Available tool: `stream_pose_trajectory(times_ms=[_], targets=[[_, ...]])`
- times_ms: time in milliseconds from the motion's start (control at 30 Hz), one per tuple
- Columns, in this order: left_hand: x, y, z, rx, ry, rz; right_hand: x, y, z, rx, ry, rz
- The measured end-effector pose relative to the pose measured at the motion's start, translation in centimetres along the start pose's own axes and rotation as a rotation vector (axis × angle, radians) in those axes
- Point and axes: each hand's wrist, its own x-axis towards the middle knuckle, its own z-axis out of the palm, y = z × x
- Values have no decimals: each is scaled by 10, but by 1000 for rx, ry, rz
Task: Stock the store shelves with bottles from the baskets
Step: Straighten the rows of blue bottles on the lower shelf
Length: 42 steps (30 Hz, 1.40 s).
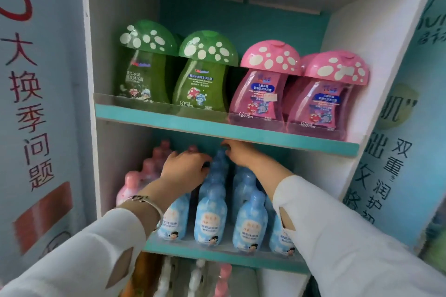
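The pale blue cloud-printed plastic bottles (211, 214) stand in close rows at the centre of the frame on the middle turquoise-edged shelf (217, 254), front to back with little room left between them. Far back in a centre row, the left hand (185, 169) curls its grip over the top of the rearmost blue bottle (218, 161). The right hand (237, 154) reaches in just beside it under the shelf above. Whether its grip pinches the cap or only touches it, I cannot tell through the blur. This looks like seating or straightening the last bottle of a row, so this level seems nearly stocked. To the left, soft pink plastic bottles (131, 185) fill their own rows. Above, green mushroom-capped bottles (200, 84) and pink mushroom-capped bottles (258, 94) line the upper shelf (265, 134). White and pink bottles (198, 277) show at the bottom edge. No basket is in view, so what remains cannot be judged.
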Motion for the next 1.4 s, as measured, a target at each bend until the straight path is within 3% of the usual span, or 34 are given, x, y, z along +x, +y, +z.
stream_pose_trajectory(times_ms=[267, 333, 400, 767, 1067, 1200, 1400], targets=[[40, -11, 13, -72, -254, 29, 47, 13, 25, 65, -132, 33], [44, -16, 17, -137, -286, 24, 55, 18, 28, 117, -63, 27], [46, -19, 20, -190, -278, 17, 56, 16, 31, 132, -3, 16], [48, -23, 24, -233, -264, 2, 48, 7, 23, 68, -64, -38], [8, -17, -18, -252, -125, -141, -7, -2, -9, -65, -72, -145], [-27, 2, -32, -173, -38, -112, -45, -14, -15, -79, -83, -143], [-68, 19, -24, -78, -103, -31, -114, -20, -21, -167, -170, -167]])
